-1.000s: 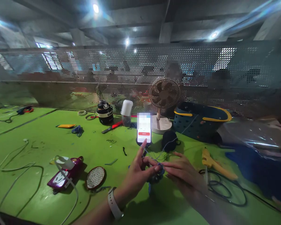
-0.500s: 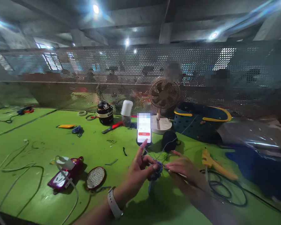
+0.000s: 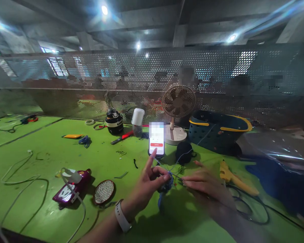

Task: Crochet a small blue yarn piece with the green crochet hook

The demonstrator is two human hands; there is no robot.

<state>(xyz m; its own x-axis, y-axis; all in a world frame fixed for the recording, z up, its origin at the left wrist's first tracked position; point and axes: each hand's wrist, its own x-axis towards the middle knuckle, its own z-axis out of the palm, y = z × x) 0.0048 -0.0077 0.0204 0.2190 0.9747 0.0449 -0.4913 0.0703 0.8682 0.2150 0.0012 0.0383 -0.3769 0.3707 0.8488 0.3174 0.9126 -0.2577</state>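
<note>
The gap between the hands has just been widened: the right hand (image 3: 207, 187) has been drawn a little farther from the blue crocheted piece (image 3: 169, 184), and more of the slim metal tool (image 3: 177, 177), apparently a crochet hook, is exposed between them. By the look of it, the piece is being kept steady while the tool is worked at its edge; whether a loop is caught on the tip cannot be told.

Over to the left hand (image 3: 140, 189): the piece is pinched between thumb and bent fingers, with the index finger held out straight. That fingertip is seen over the lower end of the lit phone (image 3: 156, 140), though contact cannot be confirmed. In the right hand, the tool is gripped by thumb and fingers drawn close together, the index finger slightly lifted; the palm is hidden.

The piece is held above the green table (image 3: 66, 155), in front of the phone. A pale yarn strand (image 3: 177, 161) is led from it past the dark yarn ball (image 3: 183, 152) and up across the blue basket (image 3: 225, 140). The yellow glue gun (image 3: 230, 177) is seen lying beyond the right hand.
</note>
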